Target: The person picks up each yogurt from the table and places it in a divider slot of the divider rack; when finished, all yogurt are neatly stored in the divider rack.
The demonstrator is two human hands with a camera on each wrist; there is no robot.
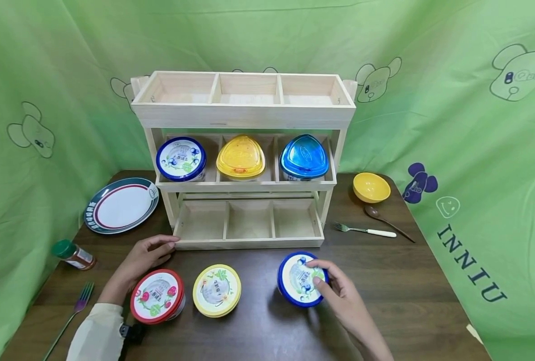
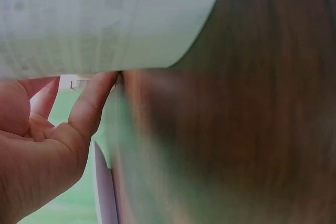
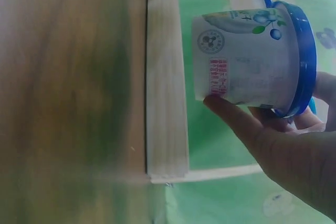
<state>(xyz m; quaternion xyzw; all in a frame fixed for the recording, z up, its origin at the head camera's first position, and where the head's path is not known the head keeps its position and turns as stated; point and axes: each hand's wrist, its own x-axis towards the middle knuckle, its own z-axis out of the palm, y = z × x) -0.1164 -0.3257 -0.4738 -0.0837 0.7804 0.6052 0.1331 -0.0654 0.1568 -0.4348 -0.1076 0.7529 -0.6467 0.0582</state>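
My right hand (image 1: 339, 293) grips a white tub with a blue lid (image 1: 302, 280), printed with blueberries. The right wrist view shows this tub (image 3: 244, 59) raised off the table, fingers along its side. My left hand (image 1: 147, 256) touches the lower front left corner of the wooden rack (image 1: 249, 244), its fingers extended. Just in front of that hand stands a red-lidded tub (image 1: 157, 296); its pale wall (image 2: 100, 24) covers part of the hand in the left wrist view. To its right is a yellow-lidded tub (image 1: 217, 291).
On the rack's middle tier sit a blue-lidded tub (image 1: 181, 159), a yellow container (image 1: 241, 158) and a blue-topped one (image 1: 304, 158). Left are a plate (image 1: 125, 205), spice jar (image 1: 73, 254) and fork (image 1: 73, 313); right, a yellow bowl (image 1: 371, 188), spoon (image 1: 386, 222) and white-handled fork (image 1: 366, 230).
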